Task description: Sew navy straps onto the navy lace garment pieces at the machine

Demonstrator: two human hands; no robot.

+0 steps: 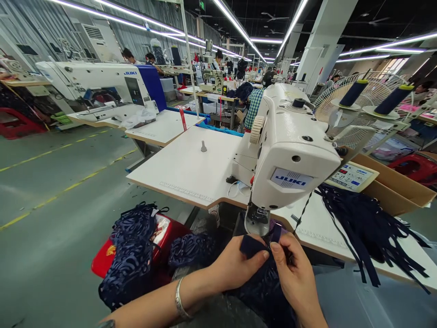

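Just below the needle area of a white sewing machine (290, 159), my left hand (235, 264) pinches a dark navy fabric piece (251, 246) between thumb and fingers. Close beside it, my right hand (293, 264) grips a narrow navy strap (276, 233), thumb pressed on the fingers. A patterned navy garment (259, 291) hangs beneath both hands, partly hidden by them. Whether strap and fabric are joined cannot be made out. A bundle of navy straps (368, 223) lies on the table to the right.
Patterned navy garments (133, 255) are heaped on a red stool (170, 237) at the left. A cardboard box (396, 187), a control panel (355, 175) and thread cones (392, 99) stand right. Another sewing machine (102, 86) is at the far left. Several people sit farther back.
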